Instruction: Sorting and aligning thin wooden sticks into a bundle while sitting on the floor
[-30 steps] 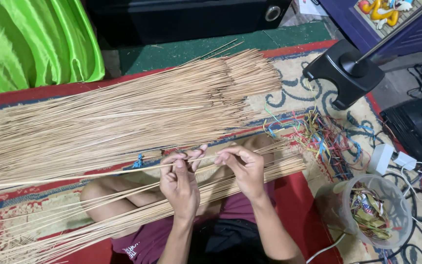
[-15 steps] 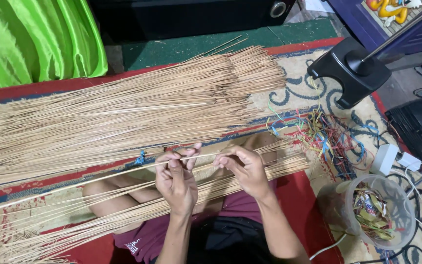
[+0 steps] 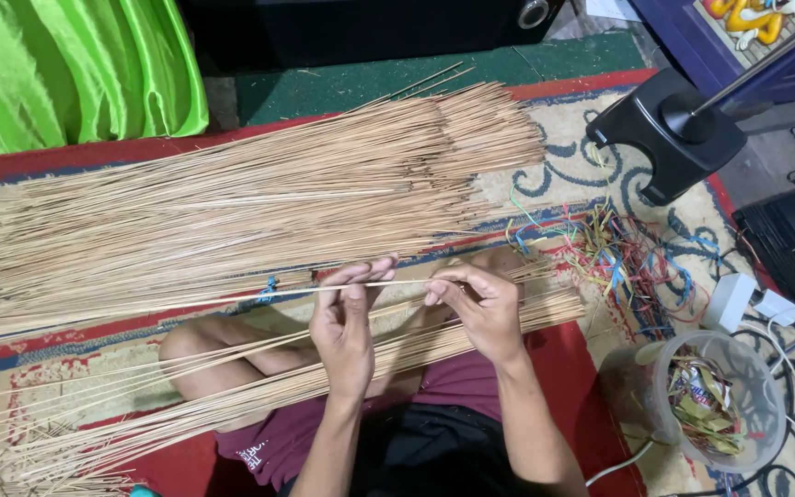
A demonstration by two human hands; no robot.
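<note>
The left hand (image 3: 347, 317) and the right hand (image 3: 480, 308) were both pinched shut on one thin stick (image 3: 232, 298), held level just above the lap, its long end running out toward nine o'clock. It looked very light, stiff yet springy, and likely to snap if bent sharply; the grip near the thick end, hands close together, seemed the safest hold. At twelve o'clock lay the big pile of sticks (image 3: 250, 202), tips fanned leftward; a smaller bundle (image 3: 232, 405) crossed the lap toward eight o'clock. At three o'clock sat a tangle of coloured strips (image 3: 632, 262), and at four o'clock a clear tub (image 3: 770, 428) of scraps. Beneath was a patterned rug (image 3: 563, 175), with a black stand base (image 3: 669, 129) at two o'clock and green cloth (image 3: 66, 64) at eleven.
</note>
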